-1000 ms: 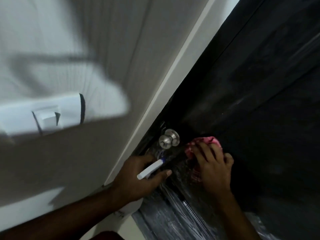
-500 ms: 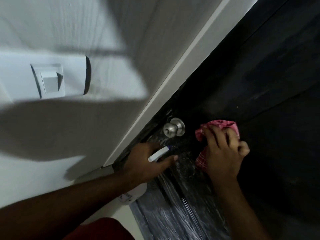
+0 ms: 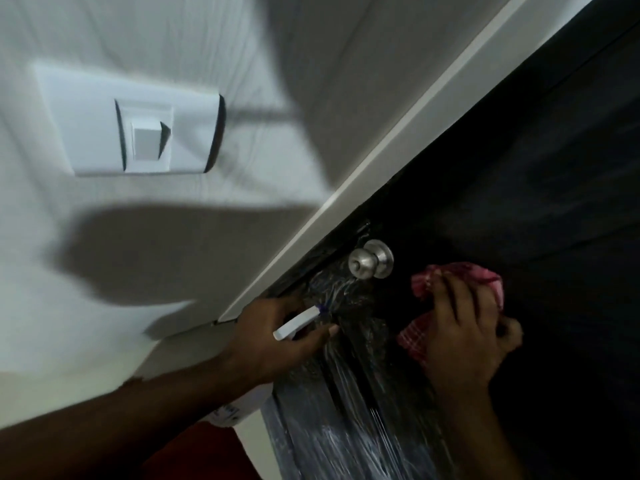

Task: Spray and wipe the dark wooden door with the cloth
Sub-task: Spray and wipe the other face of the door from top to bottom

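Observation:
The dark wooden door [image 3: 536, 174] fills the right side, wet and streaked below its silver knob [image 3: 370, 259]. My right hand [image 3: 465, 336] grips a bunched red checked cloth [image 3: 460, 277] and presses it on the door just right of the knob. My left hand [image 3: 273, 337] holds a white spray bottle [image 3: 298, 323] by its trigger head, nozzle aimed at the door under the knob. The bottle's body [image 3: 239, 408] shows below my wrist.
A white door frame [image 3: 381, 174] runs diagonally along the door's left edge. A white light switch [image 3: 145, 133] sits on the pale wall at the left. A shadow falls across the wall below it.
My right hand has slid the cloth from below the knob up and to the right of it. The view has shifted down, and my left hand stays under the knob with the bottle.

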